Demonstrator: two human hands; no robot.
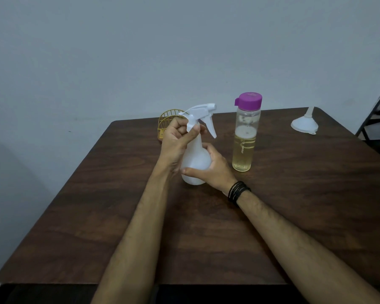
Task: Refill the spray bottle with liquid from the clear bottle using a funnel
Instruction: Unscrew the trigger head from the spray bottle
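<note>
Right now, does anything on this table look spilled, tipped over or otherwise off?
No spill shows. The funnel lies mouth-down with its spout up, near the table's far right corner. The clear bottle stands upright and capped. Both hands hold the spray bottle upright.

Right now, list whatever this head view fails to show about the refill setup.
- Spray bottle: its neck collar is hidden under the left hand; liquid level unreadable through the frosted body, partly covered by the right hand.
- Clear bottle: printed lettering too small to read.
- Yellow wire rack: mostly hidden behind the left hand and sprayer.
- Funnel: lies mouth-down, inside unseen.
</note>
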